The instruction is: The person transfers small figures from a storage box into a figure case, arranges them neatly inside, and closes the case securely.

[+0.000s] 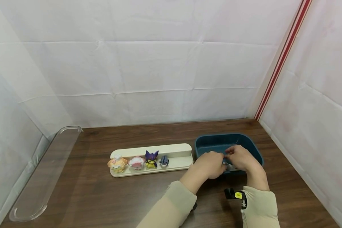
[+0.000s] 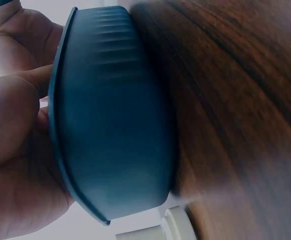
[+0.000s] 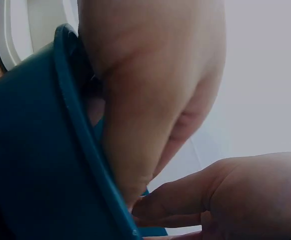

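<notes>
Both hands reach down into a dark teal basin (image 1: 213, 138) on the right of the table. My left hand (image 1: 212, 164) comes over the near left rim with bent fingers. Facing it is my right hand (image 1: 240, 157), its fingers bent down close to the left ones. A small greyish-white thing (image 1: 231, 167) shows in the basin under the right hand; I cannot tell whether either hand grips it. In the left wrist view the basin wall (image 2: 110, 115) hides the fingertips. The right wrist view has the right hand (image 3: 255, 195) low, fingers meeting the left thumb at the rim.
Left of the basin lies a cream display base (image 1: 176, 163). On it stand an orange-yellow figurine (image 1: 118, 164), a pink-and-white one (image 1: 137, 163), a purple-and-yellow one (image 1: 151, 160) and a small blue-grey one (image 1: 164, 161). A clear plastic cover (image 1: 45, 177) lies far left.
</notes>
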`<act>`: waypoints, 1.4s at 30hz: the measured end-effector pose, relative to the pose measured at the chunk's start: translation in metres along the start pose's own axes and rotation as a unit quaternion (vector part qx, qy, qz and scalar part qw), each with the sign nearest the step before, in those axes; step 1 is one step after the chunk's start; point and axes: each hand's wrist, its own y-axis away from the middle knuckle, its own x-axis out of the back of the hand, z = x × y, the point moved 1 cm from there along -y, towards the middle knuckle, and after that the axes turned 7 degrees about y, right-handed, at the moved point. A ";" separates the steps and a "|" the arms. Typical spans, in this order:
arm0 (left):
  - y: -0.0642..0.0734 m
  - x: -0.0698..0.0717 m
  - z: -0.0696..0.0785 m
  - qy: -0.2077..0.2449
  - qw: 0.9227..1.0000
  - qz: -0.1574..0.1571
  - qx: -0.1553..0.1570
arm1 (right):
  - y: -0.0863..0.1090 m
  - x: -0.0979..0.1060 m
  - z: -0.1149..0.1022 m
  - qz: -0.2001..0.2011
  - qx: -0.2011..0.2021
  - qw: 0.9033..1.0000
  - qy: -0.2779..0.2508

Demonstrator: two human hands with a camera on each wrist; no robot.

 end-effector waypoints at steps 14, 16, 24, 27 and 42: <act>-0.010 -0.002 0.006 0.044 0.997 -0.003 0.059 | -0.004 -0.004 0.000 -0.004 0.013 1.000 0.003; -0.011 -0.002 0.006 0.049 0.996 0.003 0.068 | -0.004 -0.004 0.000 -0.001 0.017 1.000 0.005; -0.013 -0.005 0.004 0.067 0.993 0.029 0.092 | -0.003 -0.001 -0.002 0.005 0.024 1.000 0.008; -0.013 -0.004 0.004 0.072 0.992 0.050 0.088 | 0.000 0.001 -0.004 0.017 0.027 0.999 0.008; 0.003 0.010 -0.001 0.138 0.979 0.146 0.030 | 0.007 0.010 -0.013 0.102 0.033 0.994 -0.032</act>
